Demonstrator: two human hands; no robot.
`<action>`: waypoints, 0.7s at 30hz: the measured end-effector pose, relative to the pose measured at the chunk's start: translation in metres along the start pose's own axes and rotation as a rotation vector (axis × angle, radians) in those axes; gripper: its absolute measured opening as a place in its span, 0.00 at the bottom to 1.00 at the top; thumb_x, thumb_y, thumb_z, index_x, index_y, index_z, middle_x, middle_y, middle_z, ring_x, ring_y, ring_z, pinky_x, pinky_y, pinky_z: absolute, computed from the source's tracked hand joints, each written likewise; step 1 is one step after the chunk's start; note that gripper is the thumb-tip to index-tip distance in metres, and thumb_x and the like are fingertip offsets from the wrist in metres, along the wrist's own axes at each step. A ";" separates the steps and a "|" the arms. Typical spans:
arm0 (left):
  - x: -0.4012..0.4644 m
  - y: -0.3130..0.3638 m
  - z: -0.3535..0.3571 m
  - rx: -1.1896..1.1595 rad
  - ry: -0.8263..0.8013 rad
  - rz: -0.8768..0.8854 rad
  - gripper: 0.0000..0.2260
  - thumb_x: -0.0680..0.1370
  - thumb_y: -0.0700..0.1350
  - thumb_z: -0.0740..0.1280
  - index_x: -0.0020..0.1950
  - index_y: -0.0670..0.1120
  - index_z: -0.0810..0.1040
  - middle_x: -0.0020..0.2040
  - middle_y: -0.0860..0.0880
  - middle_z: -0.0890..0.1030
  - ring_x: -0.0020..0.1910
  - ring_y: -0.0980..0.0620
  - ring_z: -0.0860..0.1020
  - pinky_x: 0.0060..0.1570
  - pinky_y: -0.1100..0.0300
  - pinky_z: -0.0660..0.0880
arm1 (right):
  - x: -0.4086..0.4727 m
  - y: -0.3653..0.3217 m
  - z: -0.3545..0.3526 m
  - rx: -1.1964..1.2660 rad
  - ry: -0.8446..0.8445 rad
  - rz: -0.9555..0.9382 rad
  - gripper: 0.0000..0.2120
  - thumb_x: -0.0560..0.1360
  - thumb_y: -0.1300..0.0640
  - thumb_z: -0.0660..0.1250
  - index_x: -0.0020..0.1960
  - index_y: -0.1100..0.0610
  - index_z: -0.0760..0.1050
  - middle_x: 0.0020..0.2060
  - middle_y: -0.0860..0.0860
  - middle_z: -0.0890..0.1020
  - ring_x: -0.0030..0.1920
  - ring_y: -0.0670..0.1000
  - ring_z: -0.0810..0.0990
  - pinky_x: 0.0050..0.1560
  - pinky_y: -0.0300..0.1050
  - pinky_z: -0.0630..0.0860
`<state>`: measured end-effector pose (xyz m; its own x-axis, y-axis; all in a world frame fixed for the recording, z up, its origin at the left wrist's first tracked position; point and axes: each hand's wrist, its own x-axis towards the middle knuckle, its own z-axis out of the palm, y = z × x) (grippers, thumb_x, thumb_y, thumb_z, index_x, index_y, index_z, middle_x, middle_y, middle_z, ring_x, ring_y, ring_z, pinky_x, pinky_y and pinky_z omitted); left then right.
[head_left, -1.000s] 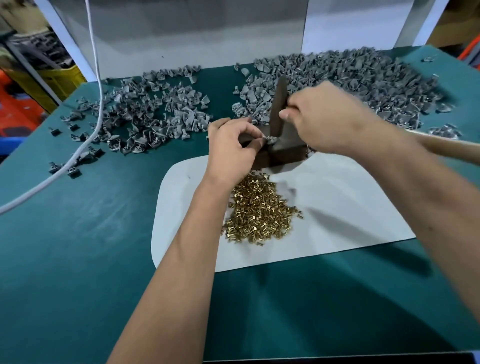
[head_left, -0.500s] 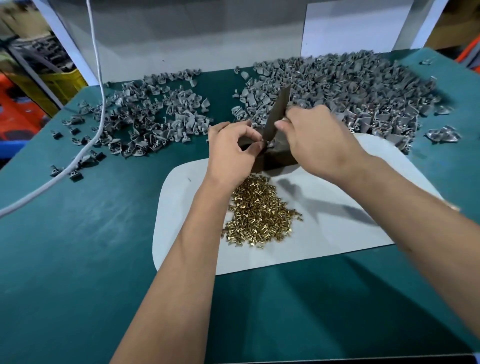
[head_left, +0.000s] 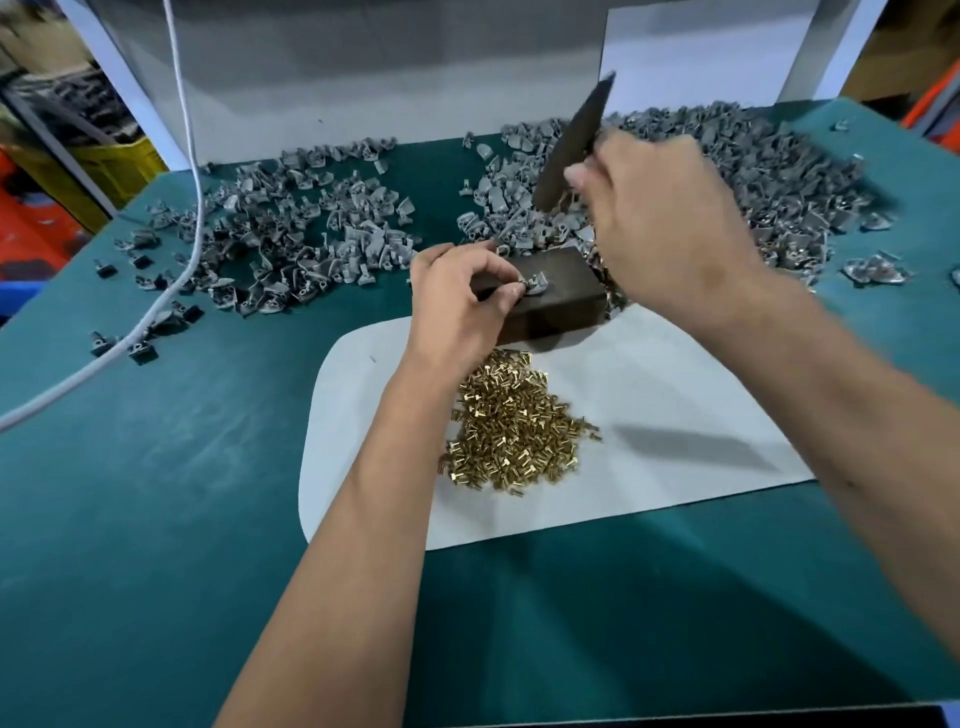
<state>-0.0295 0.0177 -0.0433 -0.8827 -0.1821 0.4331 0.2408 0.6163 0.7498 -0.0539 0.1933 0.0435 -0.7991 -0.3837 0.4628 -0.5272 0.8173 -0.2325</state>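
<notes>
A dark metal block (head_left: 563, 306) stands at the far edge of a white sheet (head_left: 665, 395). My left hand (head_left: 460, 301) pinches a small grey metal part (head_left: 535, 285) against the top of the block. My right hand (head_left: 660, 228) grips a dark flat metal bar (head_left: 574, 140), raised and tilted above the block, clear of the part. A heap of small brass rivets (head_left: 511, 428) lies on the sheet just in front of the block.
On the green table (head_left: 156, 519), a loose pile of grey parts (head_left: 291, 234) spreads at the back left and a bigger grey pile (head_left: 769, 171) at the back right. A white cable (head_left: 182, 171) hangs across the left side. A grey wall panel (head_left: 363, 78) closes the back.
My right hand has lifted the dark bar up and away from the block, where it earlier sat on the part. My left hand has stayed pinching the part on the block.
</notes>
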 end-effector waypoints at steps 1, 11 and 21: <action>0.000 0.000 0.000 0.001 0.000 -0.021 0.06 0.74 0.37 0.77 0.43 0.48 0.85 0.45 0.64 0.78 0.66 0.50 0.77 0.71 0.43 0.68 | -0.004 -0.003 0.005 0.005 -0.041 0.010 0.14 0.85 0.47 0.57 0.53 0.56 0.76 0.35 0.54 0.72 0.36 0.60 0.73 0.40 0.51 0.72; -0.004 0.007 -0.003 -0.053 -0.064 -0.208 0.09 0.77 0.40 0.74 0.43 0.55 0.83 0.71 0.53 0.77 0.76 0.49 0.59 0.70 0.62 0.52 | -0.015 0.037 -0.010 0.154 -0.321 -0.066 0.10 0.79 0.44 0.68 0.50 0.50 0.81 0.37 0.44 0.81 0.37 0.48 0.79 0.37 0.42 0.70; -0.005 0.007 -0.005 -0.312 -0.077 -0.333 0.12 0.75 0.38 0.74 0.36 0.53 0.84 0.73 0.53 0.76 0.77 0.50 0.64 0.78 0.42 0.54 | -0.033 0.054 -0.004 0.058 -0.629 -0.107 0.07 0.68 0.54 0.81 0.44 0.49 0.85 0.36 0.42 0.85 0.38 0.41 0.83 0.45 0.42 0.80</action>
<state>-0.0214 0.0193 -0.0376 -0.9571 -0.2666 0.1133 0.0381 0.2718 0.9616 -0.0546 0.2517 0.0192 -0.7486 -0.6553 -0.1007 -0.6141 0.7426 -0.2673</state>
